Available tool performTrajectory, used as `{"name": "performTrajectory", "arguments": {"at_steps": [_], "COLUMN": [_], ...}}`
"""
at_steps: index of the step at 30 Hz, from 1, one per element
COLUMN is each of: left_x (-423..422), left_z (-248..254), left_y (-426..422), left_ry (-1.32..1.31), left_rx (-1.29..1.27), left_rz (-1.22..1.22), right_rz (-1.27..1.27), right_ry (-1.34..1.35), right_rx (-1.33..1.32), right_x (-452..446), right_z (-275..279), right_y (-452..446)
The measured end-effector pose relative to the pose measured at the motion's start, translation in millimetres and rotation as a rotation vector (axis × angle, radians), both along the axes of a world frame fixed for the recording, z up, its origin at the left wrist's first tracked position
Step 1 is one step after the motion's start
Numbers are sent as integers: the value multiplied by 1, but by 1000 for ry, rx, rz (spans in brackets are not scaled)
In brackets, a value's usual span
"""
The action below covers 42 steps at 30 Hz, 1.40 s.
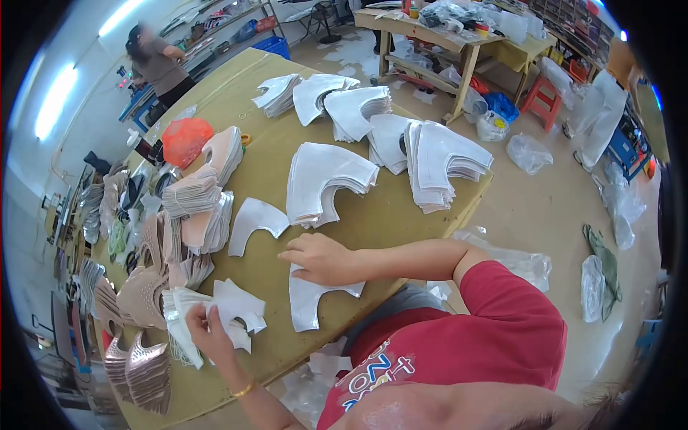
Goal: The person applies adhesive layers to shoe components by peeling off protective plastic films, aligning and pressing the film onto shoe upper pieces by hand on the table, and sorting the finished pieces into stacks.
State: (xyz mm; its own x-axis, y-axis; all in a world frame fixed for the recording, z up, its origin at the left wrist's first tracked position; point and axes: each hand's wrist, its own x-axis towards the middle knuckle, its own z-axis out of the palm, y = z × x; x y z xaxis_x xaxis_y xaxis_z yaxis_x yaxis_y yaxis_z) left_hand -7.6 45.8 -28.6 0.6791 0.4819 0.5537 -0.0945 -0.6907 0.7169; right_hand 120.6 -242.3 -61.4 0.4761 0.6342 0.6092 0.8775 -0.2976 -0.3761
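Observation:
My left hand (pixel 208 333), with a gold band at the wrist, pinches the edge of a white curved piece (pixel 236 304) beside a fanned stack of white pieces (pixel 183 326). My right hand (pixel 319 259) lies with spread fingers over the top end of another white curved piece (pixel 308 301) near the table edge. Just beyond it, a single white piece (pixel 256 221) lies flat, next to a thick white stack (pixel 326 179). Beige pieces (pixel 193 197) are piled to the left.
More white stacks (pixel 444 161) stand along the far side of the table (pixel 265 150). An orange-red bag (pixel 185 140) and perforated shoe parts (pixel 143 297) lie at the left. Another person (pixel 159 64) stands beyond the table. A red stool (pixel 542 100) and plastic bags (pixel 529 153) are on the floor.

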Motion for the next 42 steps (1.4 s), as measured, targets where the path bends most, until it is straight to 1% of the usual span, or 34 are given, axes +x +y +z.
{"name": "performTrajectory", "arguments": {"at_steps": [1,3,5,6,7,8,9,12,14,15,18,21,24,28,31,33,34,37,40,42], "left_x": [-10,-22,-23,-21,-21,-22,-23,-17,-14,-14,-16,-20,-21,-22,-24,-28,-28,-31,-32,-37], "left_z": [16,45,63,63,63,63,58,57,57,56,55,47,42,42,38,43,46,49,43,51], "left_y": [-11,-40,-69,-83,-96,-103,-104,-121,-130,-134,-142,-148,-157,-156,-152,-155,-153,-144,-134,-133], "left_ry": [62,79,60,45,31,17,33,-207,-228,-236,-72,88,162,137,127,122,113,-46,-263,-262], "left_rx": [29,212,373,388,403,420,468,670,782,840,931,899,864,884,840,835,838,789,690,629], "left_rz": [-56,-267,-453,-442,-431,-420,-310,-158,-116,-92,-79,-118,-117,-96,-122,-102,-93,-139,-204,-223], "right_rz": [66,200,364,448,441,419,396,314,254,222,157,128,132,136,227,256,270,365,399,456], "right_ry": [68,204,485,623,596,613,629,600,577,578,631,671,738,811,966,1054,1090,1262,1301,1378], "right_rx": [89,263,286,295,194,222,251,336,379,397,398,444,494,438,529,476,451,576,412,375], "right_x": [-4,-19,-39,-47,-51,-53,-55,-55,-54,-55,-55,-54,-58,-56,-55,-54,-53,-61,-47,-47], "right_z": [4,17,41,55,69,70,71,68,65,64,64,60,63,55,45,47,52,70,55,57], "right_y": [5,17,20,19,13,11,9,6,3,3,-1,1,3,4,5,0,0,1,-8,-5]}}
